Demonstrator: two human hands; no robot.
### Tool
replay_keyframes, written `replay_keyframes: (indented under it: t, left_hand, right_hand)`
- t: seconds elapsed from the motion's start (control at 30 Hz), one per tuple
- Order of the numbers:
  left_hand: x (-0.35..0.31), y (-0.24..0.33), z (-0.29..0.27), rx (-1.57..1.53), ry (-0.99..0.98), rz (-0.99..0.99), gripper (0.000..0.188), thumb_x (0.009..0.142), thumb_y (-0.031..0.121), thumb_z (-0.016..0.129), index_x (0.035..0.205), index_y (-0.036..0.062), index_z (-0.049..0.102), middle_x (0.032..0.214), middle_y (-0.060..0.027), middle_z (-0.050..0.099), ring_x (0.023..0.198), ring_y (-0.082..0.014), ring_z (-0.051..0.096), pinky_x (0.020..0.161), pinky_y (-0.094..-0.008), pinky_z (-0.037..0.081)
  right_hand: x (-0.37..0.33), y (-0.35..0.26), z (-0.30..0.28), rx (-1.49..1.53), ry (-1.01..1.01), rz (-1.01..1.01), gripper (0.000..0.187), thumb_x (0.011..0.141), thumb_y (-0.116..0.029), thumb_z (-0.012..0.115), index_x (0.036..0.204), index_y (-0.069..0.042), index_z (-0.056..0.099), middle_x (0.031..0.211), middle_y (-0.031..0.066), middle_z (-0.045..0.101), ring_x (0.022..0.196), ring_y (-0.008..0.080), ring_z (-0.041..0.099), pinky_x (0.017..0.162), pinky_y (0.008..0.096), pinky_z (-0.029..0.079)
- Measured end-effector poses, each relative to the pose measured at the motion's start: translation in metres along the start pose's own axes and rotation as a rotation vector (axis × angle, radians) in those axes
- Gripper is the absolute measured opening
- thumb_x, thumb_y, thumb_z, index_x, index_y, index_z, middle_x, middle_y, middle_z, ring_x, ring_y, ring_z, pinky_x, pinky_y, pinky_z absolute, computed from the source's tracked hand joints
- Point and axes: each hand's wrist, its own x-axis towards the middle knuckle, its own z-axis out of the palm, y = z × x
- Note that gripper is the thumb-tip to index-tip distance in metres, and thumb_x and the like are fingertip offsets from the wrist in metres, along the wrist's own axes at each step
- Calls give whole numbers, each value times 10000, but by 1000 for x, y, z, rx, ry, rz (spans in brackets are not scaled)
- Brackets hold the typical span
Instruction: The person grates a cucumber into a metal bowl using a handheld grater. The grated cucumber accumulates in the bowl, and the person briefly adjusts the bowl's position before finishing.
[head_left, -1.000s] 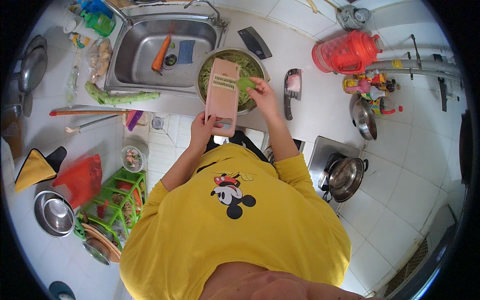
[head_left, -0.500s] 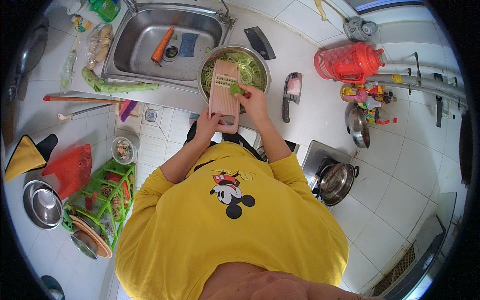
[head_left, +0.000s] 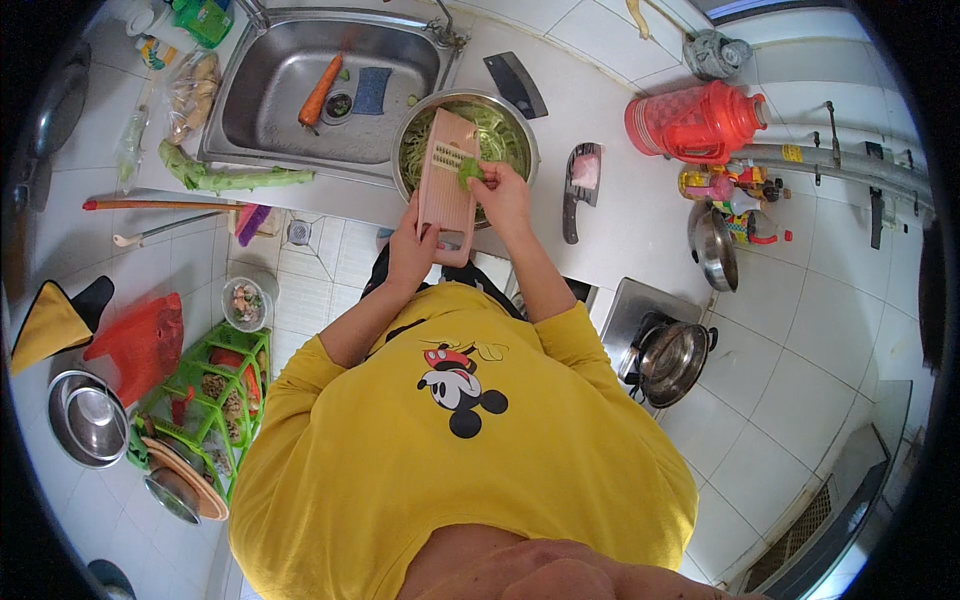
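A pale pink grater (head_left: 447, 195) lies slanted across the near rim of a metal bowl (head_left: 533, 140). My left hand (head_left: 412, 245) is closed round its lower left edge. With the fingers of my right hand (head_left: 503, 198) I pinch a small piece of green vegetable (head_left: 468, 172) against the grater's face, beside its cutting holes. Thin green shreds (head_left: 418, 150) fill part of the bowl under the grater. Right of the bowl, a kitchen knife (head_left: 572, 210) with a dark handle rests on the counter, a whitish-pink piece (head_left: 585, 172) lying on its blade.
A steel sink (head_left: 270, 110) at the back left holds a carrot (head_left: 320, 92) and a blue scouring pad (head_left: 372, 90). A cleaver blade (head_left: 516, 85) lies behind the bowl. A long green stalk (head_left: 235, 178) lies at the sink's front edge. A red thermos (head_left: 695, 122) and a pan (head_left: 672, 365) are at right.
My right hand has shifted slightly with the green piece on the grater. The grater has tilted a little to the right at its top, and the whole view has moved slightly.
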Motion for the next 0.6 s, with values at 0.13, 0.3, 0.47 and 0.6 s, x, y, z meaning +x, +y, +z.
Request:
replay_keyframes:
  t: [0.13,0.3,0.47,0.6]
  left_hand:
    - [-1,4,-3,26,-41,-30,647,962,-33,559,1564,26,330,1163,-170,661,737,-152,669,643,-298,588]
    - [-1,7,-2,-75,-41,-36,625,971,-45,542,1562,62,367,1221,-141,642,775,-153,674,662,-289,588]
    - [-3,18,3,-184,-39,-70,600,987,-48,516,1559,78,386,1205,-117,650,793,-146,683,702,-285,591]
    - [-8,30,0,-146,-75,-87,586,988,-52,511,1551,79,409,1170,-110,669,792,-133,684,719,-276,586]
  right_hand:
    - [27,6,10,-92,59,-43,341,809,-117,801,1094,42,704,872,139,738,780,208,714,729,339,570]
    - [57,12,15,93,177,-79,311,831,-58,793,1119,15,703,932,89,733,784,123,681,704,279,550]
    - [-4,13,0,184,-7,-24,323,830,-66,794,1121,26,687,863,78,707,749,137,660,701,297,547]
    - [7,9,-2,115,107,-100,320,831,-75,796,1106,33,673,827,73,686,729,147,637,684,307,532]
